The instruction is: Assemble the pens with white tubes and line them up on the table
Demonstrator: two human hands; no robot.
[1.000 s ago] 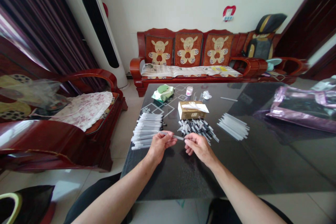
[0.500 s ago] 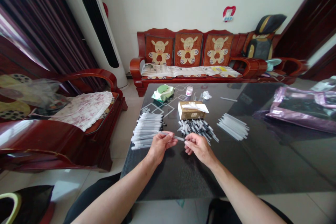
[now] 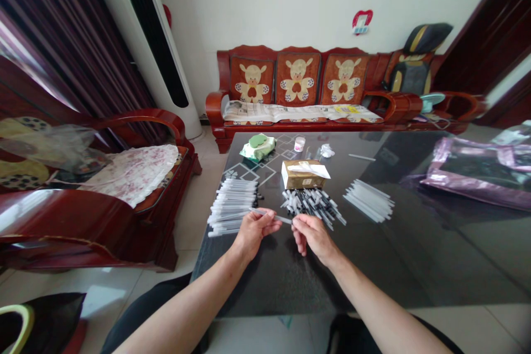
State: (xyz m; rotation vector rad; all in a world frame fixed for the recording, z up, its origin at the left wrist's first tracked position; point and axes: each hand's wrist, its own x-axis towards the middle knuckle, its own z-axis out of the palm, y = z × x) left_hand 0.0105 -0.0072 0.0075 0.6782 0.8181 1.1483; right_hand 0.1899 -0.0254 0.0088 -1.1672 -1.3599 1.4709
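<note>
Head view: at left on the dark worktop (image 3: 282, 285), a row of pale tubes (image 3: 232, 199), some showing dark right ends, appears to be the finished share. Next, the left hand (image 3: 256, 228) pinches a single tube (image 3: 284, 219) above the worktop's near part; its right end meets the closed fingertips of the right hand (image 3: 311, 234), which hide any small part there. Just beyond, a heap of black-and-white pieces (image 3: 314, 203) presumably awaits use. At right, a bundle of plain tubes (image 3: 368, 200) seems untouched; work is judged partway along.
</note>
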